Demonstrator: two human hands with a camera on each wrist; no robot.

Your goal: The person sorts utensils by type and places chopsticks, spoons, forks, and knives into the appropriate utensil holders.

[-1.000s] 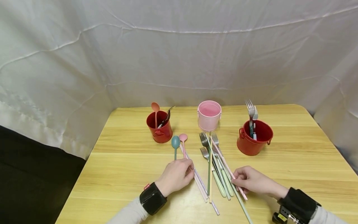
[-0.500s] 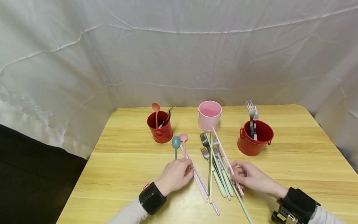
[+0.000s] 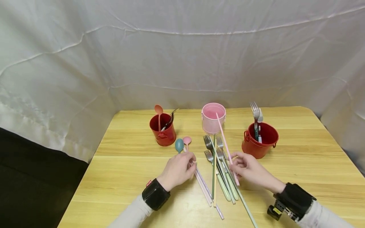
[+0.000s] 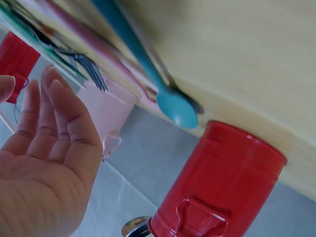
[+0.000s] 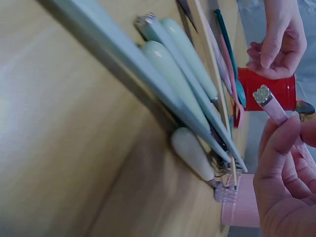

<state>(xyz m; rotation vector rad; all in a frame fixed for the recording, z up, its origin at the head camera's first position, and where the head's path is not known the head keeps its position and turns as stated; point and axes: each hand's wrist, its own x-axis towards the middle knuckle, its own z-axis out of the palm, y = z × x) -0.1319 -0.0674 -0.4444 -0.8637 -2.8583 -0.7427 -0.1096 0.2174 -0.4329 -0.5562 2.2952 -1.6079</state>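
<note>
My right hand (image 3: pixel 251 169) pinches a pink chopstick (image 3: pixel 224 139) near its thicker end, lifted off the pile. Its thin tip overlaps the mouth of the pink bucket (image 3: pixel 211 125) in the head view; whether it is inside I cannot tell. In the right wrist view the chopstick's decorated end (image 5: pixel 264 95) sticks out past the thumb. My left hand (image 3: pixel 178 169) hovers over the handles of a teal spoon (image 3: pixel 179 145) and a pink spoon (image 3: pixel 187 140). Its fingers are loosely curved, holding nothing, as the left wrist view confirms. Pale chopsticks (image 3: pixel 203 187) lie beneath it.
Several forks (image 3: pixel 208 143) with green handles lie mid-table, crossed by chopsticks (image 3: pixel 214 177). A red bucket (image 3: pixel 165 134) at left holds an orange spoon (image 3: pixel 158 110) and dark cutlery. Another red bucket (image 3: pixel 256 148) at right holds forks (image 3: pixel 254 110). A cloth wall stands behind.
My right hand has lifted the pink chopstick and moved it forward and left, bringing its tip up to the pink bucket's mouth. The left hand has shifted slightly forward.
</note>
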